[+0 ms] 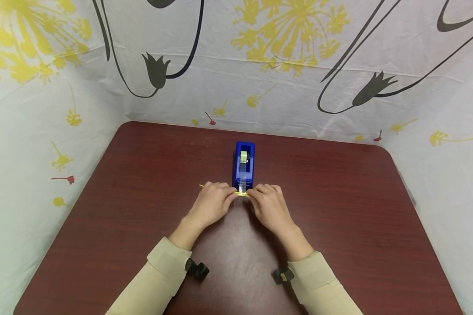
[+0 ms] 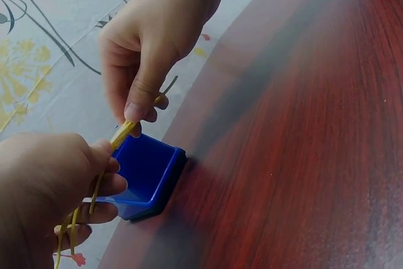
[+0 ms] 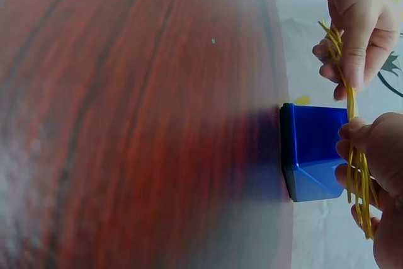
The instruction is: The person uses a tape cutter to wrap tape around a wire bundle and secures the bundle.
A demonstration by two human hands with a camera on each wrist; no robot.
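Note:
A small bundle of thin yellow strands [image 1: 242, 194] stretches between my two hands, just in front of a blue tape dispenser [image 1: 245, 144]. From the dispenser's front edge, a strip of clear tape [image 1: 242, 185] reaches to the bundle's middle. My left hand [image 1: 210, 202] pinches one side between thumb and fingers. On the other side, my right hand [image 1: 271, 208] pinches likewise. The left wrist view shows loose strand ends [image 2: 73, 225] hanging past the left fingers. More loose strands [image 3: 360, 181] spread along the right fingers in the right wrist view.
The dark reddish-brown table [image 1: 339, 210] runs out to both sides of my arms. A white cloth with yellow and grey flower prints [image 1: 205, 35] hangs behind and beside it. Black wrist cameras [image 1: 199, 271] sit at my beige cuffs.

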